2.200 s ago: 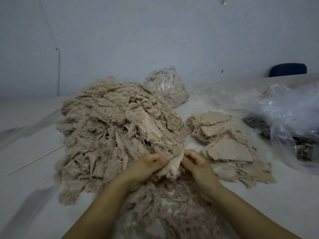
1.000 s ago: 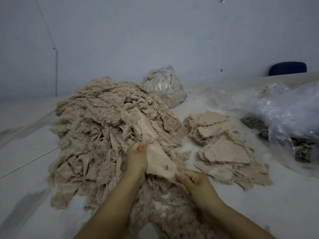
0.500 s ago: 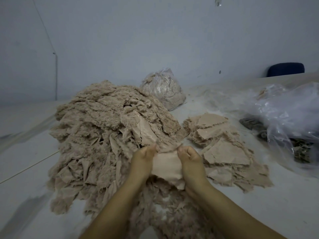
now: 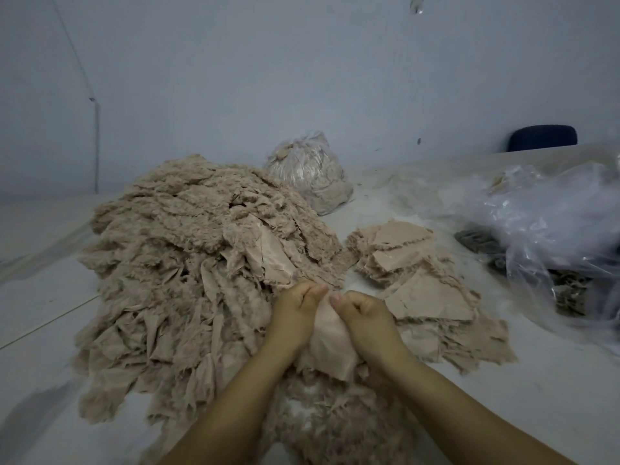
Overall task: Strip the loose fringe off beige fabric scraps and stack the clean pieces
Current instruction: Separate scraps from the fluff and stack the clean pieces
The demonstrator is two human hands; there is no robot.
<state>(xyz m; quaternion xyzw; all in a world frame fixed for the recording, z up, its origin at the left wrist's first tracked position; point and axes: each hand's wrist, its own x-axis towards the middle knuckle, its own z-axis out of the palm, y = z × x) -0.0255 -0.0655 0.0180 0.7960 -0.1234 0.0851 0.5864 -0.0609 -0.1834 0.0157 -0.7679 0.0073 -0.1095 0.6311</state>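
Pinching the top edge of the scrap (image 4: 330, 340) with both hands, my left hand (image 4: 295, 308) and right hand (image 4: 364, 317) almost touching; it hangs down toward me between them, and the stack (image 4: 426, 293) lies just right, nearer my right hand

The scene is dim and flat, with a cool bluish-grey cast and grain over the wall (image 4: 302, 62). Light is soft and diffuse; its source cannot be told. Faint shadows lie on the counter (image 4: 553, 380) at lower left. Weak glare glints off the clear plastic bag (image 4: 553, 216). Wide-angle bending curves the edges. Detail is soft, and the forearms near the bottom edge blur.
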